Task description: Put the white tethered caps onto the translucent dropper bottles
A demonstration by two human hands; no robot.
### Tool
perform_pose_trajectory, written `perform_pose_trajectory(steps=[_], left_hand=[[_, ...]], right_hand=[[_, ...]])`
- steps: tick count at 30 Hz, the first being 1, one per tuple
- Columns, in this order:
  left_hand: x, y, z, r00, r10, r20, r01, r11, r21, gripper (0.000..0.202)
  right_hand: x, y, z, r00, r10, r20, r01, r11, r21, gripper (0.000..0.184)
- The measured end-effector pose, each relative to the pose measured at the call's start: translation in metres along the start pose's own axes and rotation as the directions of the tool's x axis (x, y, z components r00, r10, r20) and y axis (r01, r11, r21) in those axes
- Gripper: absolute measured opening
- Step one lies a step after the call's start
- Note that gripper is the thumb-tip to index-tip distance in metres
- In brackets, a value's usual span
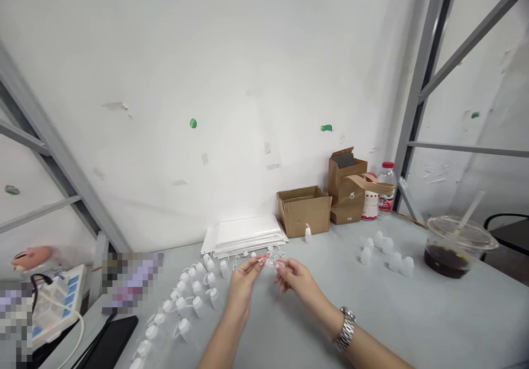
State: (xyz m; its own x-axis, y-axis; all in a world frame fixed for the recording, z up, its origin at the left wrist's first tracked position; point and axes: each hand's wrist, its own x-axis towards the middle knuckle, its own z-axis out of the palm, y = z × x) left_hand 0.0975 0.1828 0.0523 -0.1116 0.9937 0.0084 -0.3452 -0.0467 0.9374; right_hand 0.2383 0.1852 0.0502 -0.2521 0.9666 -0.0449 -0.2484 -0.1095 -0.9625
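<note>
Just above the table, my left hand (244, 282) and my right hand (298, 281) face each other with fingertips pinched. Between them is a small whitish plastic piece (270, 262), too small to make out fully; both hands seem to grip it. Small white capped bottles with loop straps (197, 305) stand in rows left of my left hand. Small white loop pieces (281, 253) lie just beyond my fingers. One more small white bottle (308, 234) stands by the open cardboard box (303, 217). To the right sits a group of small rounded white pieces (394, 261).
White padded envelopes (248, 235) are stacked against the wall. Behind stand a brown paper bag (349, 195) and a red-capped bottle (387, 187). A plastic cup of dark drink (446, 256) is at the right edge. A power strip (61, 303) and black phone-like slab (109, 344) lie left.
</note>
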Motion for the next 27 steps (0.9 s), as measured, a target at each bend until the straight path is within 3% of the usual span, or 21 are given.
perform_pose_trajectory(steps=[3, 8, 10, 14, 17, 21, 23, 24, 25, 26, 27], left_hand=[[0.001, 0.002, -0.001, 1.0, 0.011, 0.001, -0.011, 1.0, -0.005, 0.028], [-0.002, 0.009, 0.002, 0.999, 0.033, 0.037, -0.034, 0.998, 0.047, 0.025], [-0.001, 0.009, 0.002, 0.999, 0.029, 0.021, -0.03, 0.998, 0.059, 0.027], [0.0, 0.007, 0.0, 1.0, 0.025, -0.001, -0.025, 0.997, 0.078, 0.03], [-0.001, 0.01, -0.001, 0.999, 0.025, 0.046, -0.029, 0.995, 0.092, 0.028], [-0.003, 0.014, -0.001, 0.995, 0.036, 0.09, -0.045, 0.994, 0.103, 0.025], [-0.002, 0.013, -0.001, 0.995, 0.026, 0.093, -0.038, 0.992, 0.124, 0.029], [-0.001, 0.012, -0.001, 0.994, 0.011, 0.107, -0.027, 0.989, 0.144, 0.031], [0.0, 0.01, -0.001, 0.992, -0.004, 0.128, -0.017, 0.986, 0.167, 0.034], [0.001, 0.009, -0.001, 0.988, -0.02, 0.151, -0.01, 0.981, 0.193, 0.036], [0.002, 0.008, -0.001, 0.985, -0.035, 0.171, -0.003, 0.976, 0.218, 0.038]], right_hand=[[0.0, 0.001, -0.001, 0.999, -0.043, 0.01, 0.043, 0.999, -0.022, 0.052], [-0.001, 0.003, -0.004, 0.97, 0.167, 0.179, -0.17, 0.985, 0.002, 0.055], [0.0, 0.005, -0.004, 0.975, 0.146, 0.167, -0.136, 0.988, -0.069, 0.058], [0.003, 0.007, -0.003, 0.995, -0.046, 0.091, 0.062, 0.983, -0.175, 0.05], [0.003, 0.008, -0.006, 0.983, 0.016, 0.184, 0.006, 0.993, -0.116, 0.047], [0.001, 0.009, -0.009, 0.925, 0.141, 0.353, -0.151, 0.988, 0.001, 0.043], [0.001, 0.01, -0.009, 0.956, 0.07, 0.286, -0.041, 0.993, -0.109, 0.041], [0.001, 0.01, -0.008, 0.975, -0.035, 0.219, 0.087, 0.969, -0.231, 0.038], [0.001, 0.011, -0.009, 0.968, -0.183, 0.171, 0.238, 0.889, -0.392, 0.034], [0.002, 0.011, -0.009, 0.922, -0.345, 0.174, 0.381, 0.734, -0.563, 0.029], [0.003, 0.01, -0.01, 0.845, -0.482, 0.234, 0.489, 0.516, -0.703, 0.024]])
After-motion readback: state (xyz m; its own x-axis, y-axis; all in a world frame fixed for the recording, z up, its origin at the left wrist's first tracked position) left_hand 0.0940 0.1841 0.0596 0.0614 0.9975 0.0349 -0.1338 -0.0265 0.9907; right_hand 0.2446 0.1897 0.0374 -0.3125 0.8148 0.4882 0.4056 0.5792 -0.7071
